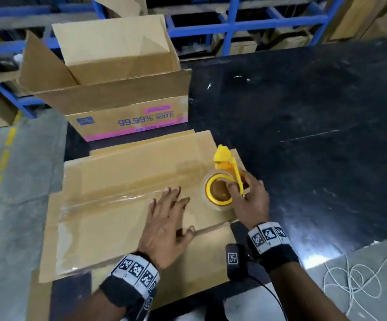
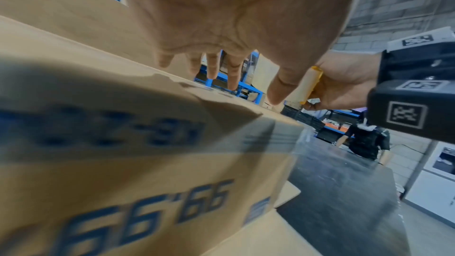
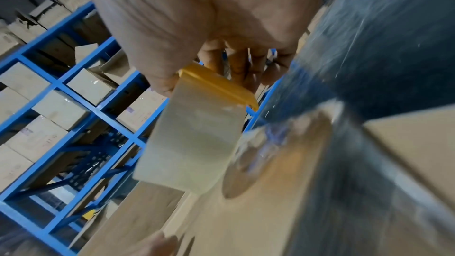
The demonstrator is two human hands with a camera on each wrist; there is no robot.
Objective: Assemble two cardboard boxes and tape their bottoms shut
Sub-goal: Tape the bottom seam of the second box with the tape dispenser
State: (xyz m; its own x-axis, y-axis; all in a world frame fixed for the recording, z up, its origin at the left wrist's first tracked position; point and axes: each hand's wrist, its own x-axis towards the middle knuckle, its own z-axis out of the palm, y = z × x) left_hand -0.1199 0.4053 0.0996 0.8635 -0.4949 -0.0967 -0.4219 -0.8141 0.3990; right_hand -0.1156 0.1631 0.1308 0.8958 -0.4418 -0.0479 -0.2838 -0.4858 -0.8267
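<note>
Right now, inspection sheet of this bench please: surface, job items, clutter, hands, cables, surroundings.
Surface: black table, scuffed, pale specks.
Job's things: near box bottom up, flaps closed, clear tape along the centre seam; far box upright, top flaps open; yellow tape dispenser at the seam's right end.
Clutter: nothing seen beyond the specks.
Grippers: left hand flat, fingers spread on the near box; right hand grips the dispenser.
Cables: black lead by the right wrist; white cord tangled on the floor.
Surroundings: blue racking with cartons; another person beyond.
</note>
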